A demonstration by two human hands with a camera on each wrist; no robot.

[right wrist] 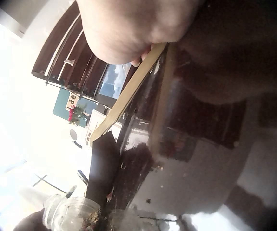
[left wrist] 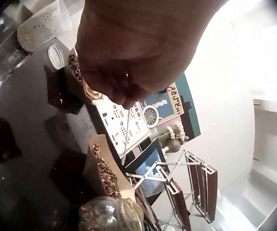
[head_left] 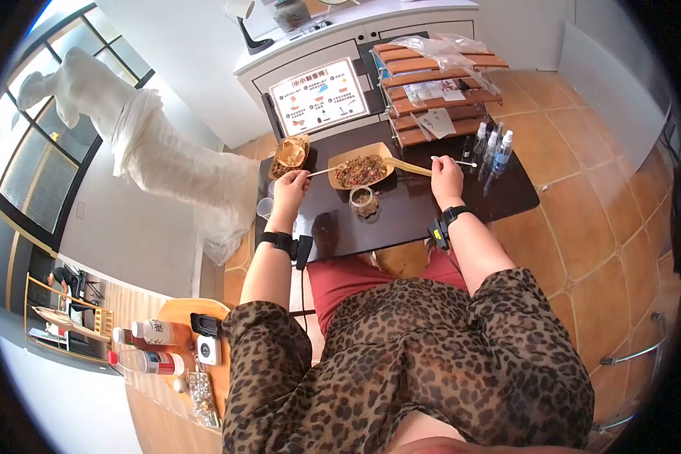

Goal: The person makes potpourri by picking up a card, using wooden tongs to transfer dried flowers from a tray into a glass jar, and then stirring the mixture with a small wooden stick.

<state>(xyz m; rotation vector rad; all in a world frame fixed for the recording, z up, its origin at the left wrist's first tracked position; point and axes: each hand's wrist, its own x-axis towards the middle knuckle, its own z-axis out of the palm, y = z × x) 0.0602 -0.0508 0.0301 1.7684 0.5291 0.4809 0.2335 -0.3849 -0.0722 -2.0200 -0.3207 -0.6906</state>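
My left hand [head_left: 288,195] pinches a thin white stick [head_left: 321,172] that reaches to the edge of a brown paper tray [head_left: 387,178]. Dried flowers and herbs [head_left: 361,172] in small mixed pieces fill this tray. In my right hand [head_left: 447,181] I grip a long, flat yellowish utensil [right wrist: 129,95], whose far end meets the tray's right side. A slim white stick with a rounded tip [head_left: 473,164] shows just right of that hand. In front of the tray stands a small clear jar [head_left: 364,201] with herb pieces inside.
A second paper tray [head_left: 305,153] with crumpled brown material sits at the back left, near a clear cup [head_left: 264,207]. Several spray bottles [head_left: 501,153] stand on the right of the dark table [head_left: 424,219]. Behind are a picture instruction sheet [head_left: 318,98] and a slatted wooden rack [head_left: 408,79].
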